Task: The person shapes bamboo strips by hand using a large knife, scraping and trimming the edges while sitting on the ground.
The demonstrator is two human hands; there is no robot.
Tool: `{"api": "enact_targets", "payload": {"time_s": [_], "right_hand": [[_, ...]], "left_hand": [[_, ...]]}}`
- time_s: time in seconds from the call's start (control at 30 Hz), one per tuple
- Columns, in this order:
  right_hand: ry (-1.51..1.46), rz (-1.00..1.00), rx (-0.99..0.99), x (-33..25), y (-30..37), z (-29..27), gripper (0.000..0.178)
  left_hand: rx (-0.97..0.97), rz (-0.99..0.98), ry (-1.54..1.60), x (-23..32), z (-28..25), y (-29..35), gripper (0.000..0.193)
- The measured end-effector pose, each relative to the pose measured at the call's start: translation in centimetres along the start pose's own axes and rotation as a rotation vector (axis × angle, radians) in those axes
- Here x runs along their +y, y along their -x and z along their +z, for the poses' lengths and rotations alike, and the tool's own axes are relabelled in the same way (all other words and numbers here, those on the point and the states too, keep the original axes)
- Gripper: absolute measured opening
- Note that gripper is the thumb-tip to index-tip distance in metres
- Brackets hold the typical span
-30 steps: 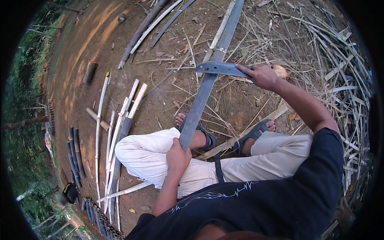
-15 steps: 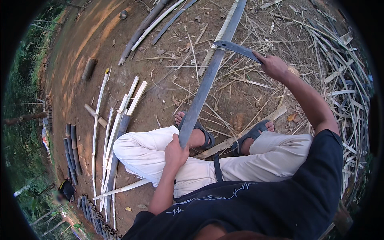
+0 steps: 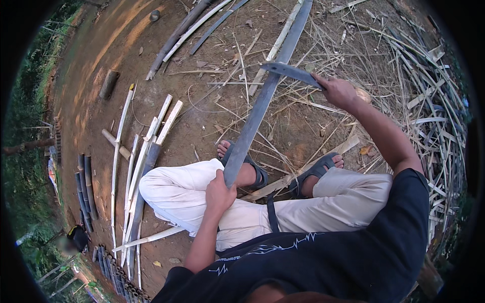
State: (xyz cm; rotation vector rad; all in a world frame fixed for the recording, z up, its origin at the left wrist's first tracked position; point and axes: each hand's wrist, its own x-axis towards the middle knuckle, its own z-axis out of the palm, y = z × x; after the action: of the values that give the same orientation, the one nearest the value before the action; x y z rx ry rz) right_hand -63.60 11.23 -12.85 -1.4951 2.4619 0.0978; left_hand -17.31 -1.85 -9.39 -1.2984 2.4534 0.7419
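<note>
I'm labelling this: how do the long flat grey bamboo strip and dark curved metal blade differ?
The grey bamboo strip is much longer than the metal blade. The strip extends forward; the blade crosses it. The left hand holds the strip, the right hand the blade. Both look greyish.

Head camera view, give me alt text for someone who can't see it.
A person's left hand grips the near end of a long gray strip; the right hand holds a dark blade across it. Pale strips lie on dirt.

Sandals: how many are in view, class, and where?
2: the left sandal, partly behind the long strip in the left hand; the right sandal, farther right.
</note>
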Motion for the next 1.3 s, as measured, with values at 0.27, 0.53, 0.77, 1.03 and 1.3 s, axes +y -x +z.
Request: {"api": "enact_targets", "payload": {"time_s": [0.27, 0.53, 0.77, 1.03, 1.3], "right_hand": [[0.177, -0.171, 0.004, -1.9, -1.2, -1.5, 0.057], [0.149, -0.156, -0.047, -4.0, -1.0, -3.2, 0.052], [0.171, -0.142, -0.094, -4.6, -0.9, -4.1, 0.051], [0.130, -0.109, -0.128, -4.9, -1.2, -4.7, 0.047], [0.137, -0.128, -0.147, -5.3, -1.2, -5.0, 0.051]], "left_hand": [[0.057, -0.028, -0.030, 0.5, -0.1, 0.5, 0.042], [0.132, -0.028, -0.034, 0.4, 0.6, 0.6, 0.042], [0.163, -0.059, -0.056, 0.4, 0.9, 1.3, 0.044], [0.197, -0.054, -0.071, 0.3, 1.2, 1.7, 0.046], [0.281, -0.039, -0.066, 0.7, 1.8, 2.1, 0.050]]}}
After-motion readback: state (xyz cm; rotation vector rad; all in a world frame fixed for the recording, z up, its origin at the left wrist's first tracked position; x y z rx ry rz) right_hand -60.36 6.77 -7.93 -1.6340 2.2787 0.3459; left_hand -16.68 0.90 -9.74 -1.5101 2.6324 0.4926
